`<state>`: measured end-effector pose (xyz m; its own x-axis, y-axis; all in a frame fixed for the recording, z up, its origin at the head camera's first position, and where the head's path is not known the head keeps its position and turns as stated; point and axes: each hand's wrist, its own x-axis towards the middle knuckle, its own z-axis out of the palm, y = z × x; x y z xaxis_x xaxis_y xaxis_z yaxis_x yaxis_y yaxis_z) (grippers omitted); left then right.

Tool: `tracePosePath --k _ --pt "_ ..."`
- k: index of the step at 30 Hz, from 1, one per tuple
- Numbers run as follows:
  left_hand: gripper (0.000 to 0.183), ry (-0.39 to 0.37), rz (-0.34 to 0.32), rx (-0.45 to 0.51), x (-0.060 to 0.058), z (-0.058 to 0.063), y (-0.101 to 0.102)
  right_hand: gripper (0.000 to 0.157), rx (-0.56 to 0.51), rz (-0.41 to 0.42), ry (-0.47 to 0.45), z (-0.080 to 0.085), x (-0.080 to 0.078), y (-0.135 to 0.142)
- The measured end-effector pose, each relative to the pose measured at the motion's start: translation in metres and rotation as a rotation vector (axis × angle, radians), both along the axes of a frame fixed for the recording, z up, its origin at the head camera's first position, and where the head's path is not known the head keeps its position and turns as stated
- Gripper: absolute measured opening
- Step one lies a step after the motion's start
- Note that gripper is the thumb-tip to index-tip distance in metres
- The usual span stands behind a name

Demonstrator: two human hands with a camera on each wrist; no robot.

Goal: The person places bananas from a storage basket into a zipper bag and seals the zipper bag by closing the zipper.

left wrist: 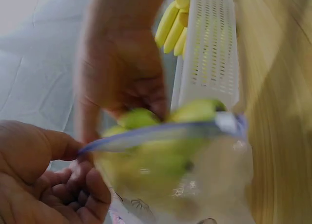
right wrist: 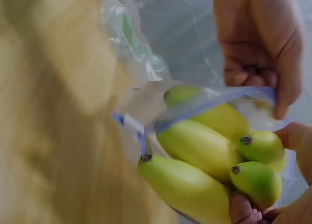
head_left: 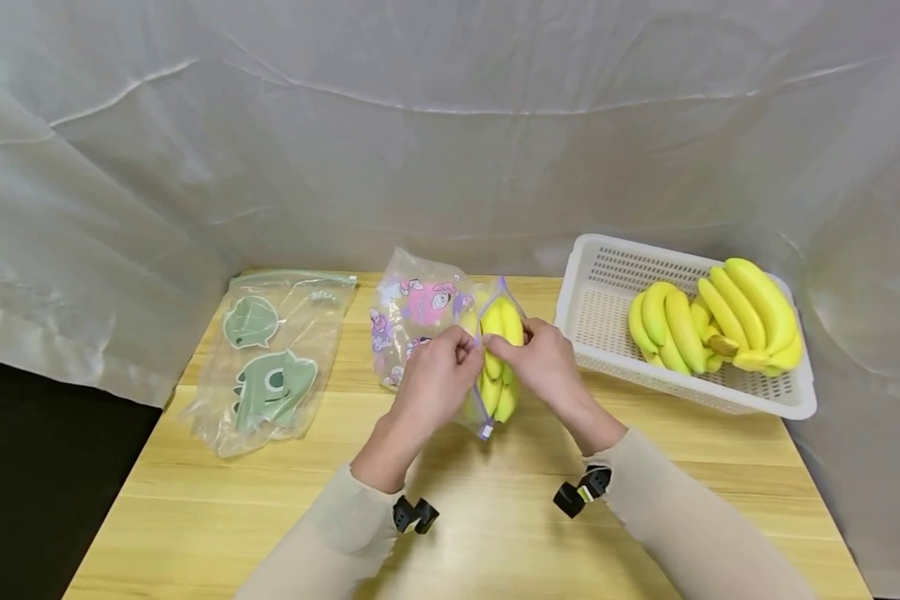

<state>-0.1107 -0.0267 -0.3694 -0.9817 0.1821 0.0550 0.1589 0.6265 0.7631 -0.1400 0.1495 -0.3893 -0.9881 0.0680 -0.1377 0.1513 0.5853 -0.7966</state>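
A clear zip bag [head_left: 429, 304] printed with pink and purple cartoons lies tilted at the table's middle, its purple-edged mouth spread. My left hand [head_left: 437, 375] pinches one purple edge of that mouth between thumb and finger, as the left wrist view also shows. Partway inside the mouth is a bunch of yellow-green bananas [right wrist: 195, 151], tips outward. On the bunch's other side, my right hand [head_left: 543, 358] holds the bananas, thumb on top and fingers curled underneath. A white slider [head_left: 486, 432] sits at the near end of the zip. The bag's interior is partly hidden.
On the right stands a white perforated basket [head_left: 596, 275] with more banana bunches [head_left: 750, 317] in its right part. A second clear bag [head_left: 322, 333] with green cartoon prints lies flat at left. Grey sheeting [head_left: 450, 167] rises behind the wooden table [head_left: 217, 517].
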Motion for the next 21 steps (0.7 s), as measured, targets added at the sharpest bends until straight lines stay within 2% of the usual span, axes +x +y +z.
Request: tracePosePath --k 2,5,8,10,11,13,17,19,21 --pt "0.012 0.015 0.022 0.014 0.0 0.001 0.001 0.051 0.047 0.003 0.027 0.008 0.002 0.002" --pt "0.012 -0.002 -0.005 0.028 0.001 0.002 0.005 0.046 0.046 -0.017 0.047 0.015 0.001 0.005" --pt "0.015 -0.053 -0.053 0.062 0.001 0.002 0.008 0.042 0.049 -0.006 0.048 0.014 -0.003 0.004" --pt "0.014 -0.064 -0.049 0.08 0.0 0.001 0.008 0.043 0.075 0.016 0.048 0.011 -0.003 0.002" --pt "0.014 -0.045 -0.034 0.074 -0.001 0.0 0.008 0.044 0.1 0.028 0.05 0.009 -0.003 0.001" --pt "0.011 0.018 0.007 0.023 -0.003 -0.003 0.007 0.048 0.154 0.053 0.053 0.008 -0.002 0.0" --pt "0.012 0.185 0.084 -0.205 -0.01 -0.012 0.007 0.05 0.238 0.085 0.05 0.007 -0.002 -0.002" --pt "0.016 0.226 0.097 -0.291 -0.012 -0.016 0.009 0.048 0.256 0.094 0.048 0.007 -0.002 -0.004" --pt "0.019 0.229 0.097 -0.324 -0.012 -0.019 0.01 0.046 0.265 0.098 0.057 0.006 -0.004 -0.005"
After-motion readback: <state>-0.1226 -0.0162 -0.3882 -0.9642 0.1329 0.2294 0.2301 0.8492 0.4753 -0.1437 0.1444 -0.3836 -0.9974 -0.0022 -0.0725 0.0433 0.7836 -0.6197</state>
